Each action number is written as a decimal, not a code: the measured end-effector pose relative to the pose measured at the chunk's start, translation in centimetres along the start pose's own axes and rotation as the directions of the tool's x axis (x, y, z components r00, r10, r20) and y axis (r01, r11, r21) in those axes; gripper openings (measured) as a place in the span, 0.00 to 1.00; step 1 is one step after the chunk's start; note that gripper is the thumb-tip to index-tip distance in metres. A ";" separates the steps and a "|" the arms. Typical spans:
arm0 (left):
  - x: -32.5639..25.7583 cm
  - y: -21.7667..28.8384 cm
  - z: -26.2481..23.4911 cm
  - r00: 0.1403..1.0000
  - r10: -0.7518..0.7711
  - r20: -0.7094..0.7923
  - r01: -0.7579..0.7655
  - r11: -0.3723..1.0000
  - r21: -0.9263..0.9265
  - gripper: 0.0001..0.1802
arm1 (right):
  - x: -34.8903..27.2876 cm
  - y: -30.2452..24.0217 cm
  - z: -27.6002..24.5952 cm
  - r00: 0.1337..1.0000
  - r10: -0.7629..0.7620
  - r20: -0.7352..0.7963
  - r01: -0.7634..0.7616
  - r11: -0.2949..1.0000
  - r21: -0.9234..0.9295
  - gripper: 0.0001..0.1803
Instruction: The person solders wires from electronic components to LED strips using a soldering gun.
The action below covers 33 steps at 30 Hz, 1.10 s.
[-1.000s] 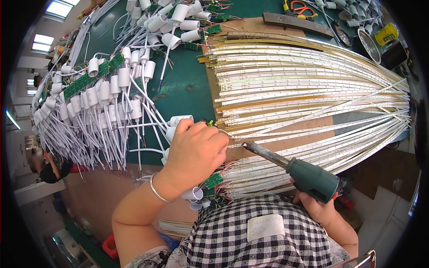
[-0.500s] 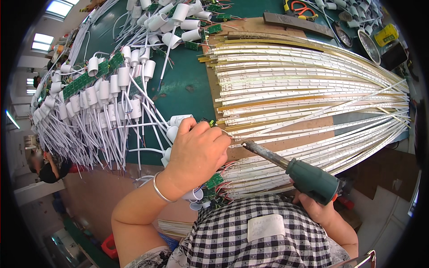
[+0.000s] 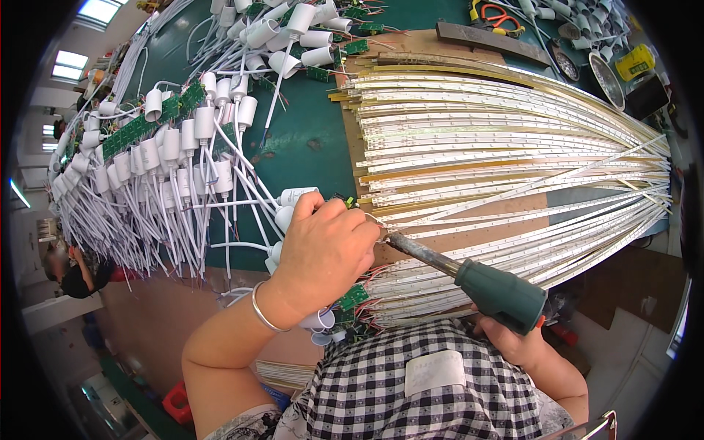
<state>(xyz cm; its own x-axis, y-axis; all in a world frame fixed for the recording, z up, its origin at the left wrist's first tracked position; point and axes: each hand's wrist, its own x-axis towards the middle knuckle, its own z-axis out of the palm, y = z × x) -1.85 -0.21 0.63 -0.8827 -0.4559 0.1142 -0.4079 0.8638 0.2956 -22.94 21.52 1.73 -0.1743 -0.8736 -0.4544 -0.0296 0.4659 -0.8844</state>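
My right hand grips a soldering iron by its dark green handle. The iron's sooty metal tip points left, right beside my left fingertips and the end of an LED strip. With its fingers pinched together, my left hand holds a thin wire at that strip end. Its fingers hide most of the wire and the joint; whether the tip touches the joint I cannot tell. A small dark component pokes out behind my left knuckles. White lamp caps on cables lie just left of that hand.
Many LED strips fan across a brown board on the green table. Capped cables and green circuit boards crowd the left. At the back lie a dark bar, orange-handled scissors and round metal dishes. Another person is far left.
The soldering iron has shifted left in my right hand, its tip now closer to my left fingertips. My left hand stays nearly in place, still pinching.
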 end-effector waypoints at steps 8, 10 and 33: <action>0.0 -0.1 0.0 1.000 -0.001 0.011 0.001 1.000 0.010 0.06 | 0.2 -0.4 -0.3 0.999 0.025 0.047 -0.021 0.997 -0.076 0.17; 0.0 0.0 0.1 1.000 -0.007 -0.001 0.007 1.000 0.008 0.06 | 0.3 0.1 -0.6 0.998 0.022 0.060 -0.015 0.994 -0.110 0.16; 0.1 0.3 -0.1 1.000 0.009 0.009 -0.009 0.999 0.045 0.05 | 0.4 0.8 -1.5 0.961 -0.158 -0.225 0.230 0.909 0.347 0.29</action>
<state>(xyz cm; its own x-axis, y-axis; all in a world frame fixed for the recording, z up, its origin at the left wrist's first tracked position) -2.06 -0.05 0.78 -0.8882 -0.4465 0.1083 -0.4100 0.8767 0.2518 -24.49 21.81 1.00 -0.3845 -0.8817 -0.2733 0.2742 0.1736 -0.9459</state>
